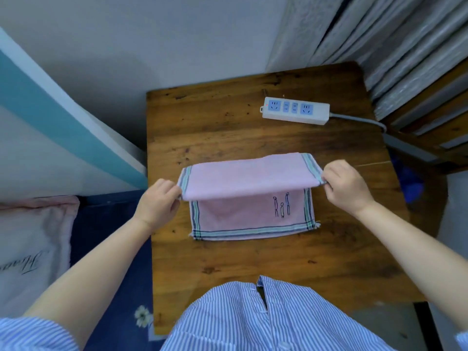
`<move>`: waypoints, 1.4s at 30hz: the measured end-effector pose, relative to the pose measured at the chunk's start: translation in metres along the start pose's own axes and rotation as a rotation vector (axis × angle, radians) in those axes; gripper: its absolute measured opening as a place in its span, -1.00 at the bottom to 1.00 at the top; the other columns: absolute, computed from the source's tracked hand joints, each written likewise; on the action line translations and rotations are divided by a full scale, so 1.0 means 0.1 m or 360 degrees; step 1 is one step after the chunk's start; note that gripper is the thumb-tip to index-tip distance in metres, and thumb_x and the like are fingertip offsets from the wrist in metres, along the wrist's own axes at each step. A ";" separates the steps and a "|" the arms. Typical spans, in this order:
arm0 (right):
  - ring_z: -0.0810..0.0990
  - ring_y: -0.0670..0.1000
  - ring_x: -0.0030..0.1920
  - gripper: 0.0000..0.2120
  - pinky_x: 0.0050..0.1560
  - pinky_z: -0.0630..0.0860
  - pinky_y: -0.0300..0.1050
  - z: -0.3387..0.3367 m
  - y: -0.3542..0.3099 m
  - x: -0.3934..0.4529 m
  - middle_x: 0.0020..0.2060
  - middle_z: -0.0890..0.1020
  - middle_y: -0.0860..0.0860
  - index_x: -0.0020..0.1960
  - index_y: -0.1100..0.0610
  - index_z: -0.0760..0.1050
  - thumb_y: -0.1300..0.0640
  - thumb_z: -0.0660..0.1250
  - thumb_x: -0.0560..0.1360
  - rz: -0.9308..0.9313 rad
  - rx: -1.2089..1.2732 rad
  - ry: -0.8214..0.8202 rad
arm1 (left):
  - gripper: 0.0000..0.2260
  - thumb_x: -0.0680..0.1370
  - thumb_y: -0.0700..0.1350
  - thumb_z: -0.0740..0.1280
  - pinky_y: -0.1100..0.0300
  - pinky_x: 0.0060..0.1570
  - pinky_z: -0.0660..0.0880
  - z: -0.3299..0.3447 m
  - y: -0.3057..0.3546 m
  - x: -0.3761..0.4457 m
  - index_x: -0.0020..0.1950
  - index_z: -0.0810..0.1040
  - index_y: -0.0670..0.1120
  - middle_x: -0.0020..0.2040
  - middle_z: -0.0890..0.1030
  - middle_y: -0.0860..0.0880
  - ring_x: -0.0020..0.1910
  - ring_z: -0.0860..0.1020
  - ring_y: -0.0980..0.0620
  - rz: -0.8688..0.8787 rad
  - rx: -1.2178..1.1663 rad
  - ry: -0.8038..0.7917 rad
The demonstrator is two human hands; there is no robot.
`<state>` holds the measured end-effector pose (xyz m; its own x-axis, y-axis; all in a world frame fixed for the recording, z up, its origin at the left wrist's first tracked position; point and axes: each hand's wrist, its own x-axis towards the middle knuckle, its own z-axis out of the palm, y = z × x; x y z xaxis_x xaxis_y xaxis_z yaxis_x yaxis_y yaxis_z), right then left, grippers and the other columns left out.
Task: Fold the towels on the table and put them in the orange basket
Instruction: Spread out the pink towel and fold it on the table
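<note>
Head view of a fold in progress. A pink towel with striped borders and a small embroidered group of figures lies on the near-middle of the wooden table, its long axis running left to right across the person's front. The far half is raised off the table and doubled toward the near side, so that its free edge hangs above the lower layer, which lies flat with its near striped border still uncovered. The left hand pinches the left corner of the raised edge, and the right hand pinches the right corner; both sets of fingers are closed narrowly on the cloth, thumbs on top, and the edge is stretched taut between them. The deciding relation is that the uncovered near border lies nearer the person than both hands, and parallel to the held edge; the fold probably calls for both corners to travel toward the near side together and come down on the near corners. Neither hand is clearly nearer its target. A white power strip rests at the far right of the table, well apart from the towel. No orange basket is in view.
</note>
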<state>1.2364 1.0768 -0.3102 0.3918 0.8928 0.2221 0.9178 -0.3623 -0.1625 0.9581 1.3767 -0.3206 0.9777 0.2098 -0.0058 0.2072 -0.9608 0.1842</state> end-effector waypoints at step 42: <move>0.52 0.09 -0.46 -0.86 -0.47 0.37 -0.20 0.48 -0.50 -0.51 -0.47 0.53 0.09 -0.46 0.19 0.48 0.31 0.21 0.23 0.0008 -0.0084 -0.0561 | -0.78 0.56 -0.25 0.15 0.17 -0.04 0.44 0.32 0.91 -0.09 0.18 0.44 -0.12 0.17 0.46 -0.09 0.15 0.44 -0.06 -0.0793 0.0223 -0.0936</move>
<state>1.1676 1.0628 -0.3598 0.3584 0.9251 -0.1252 0.9215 -0.3720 -0.1112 0.9696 1.2821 -0.3352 0.6171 0.5294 -0.5822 0.5902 -0.8007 -0.1026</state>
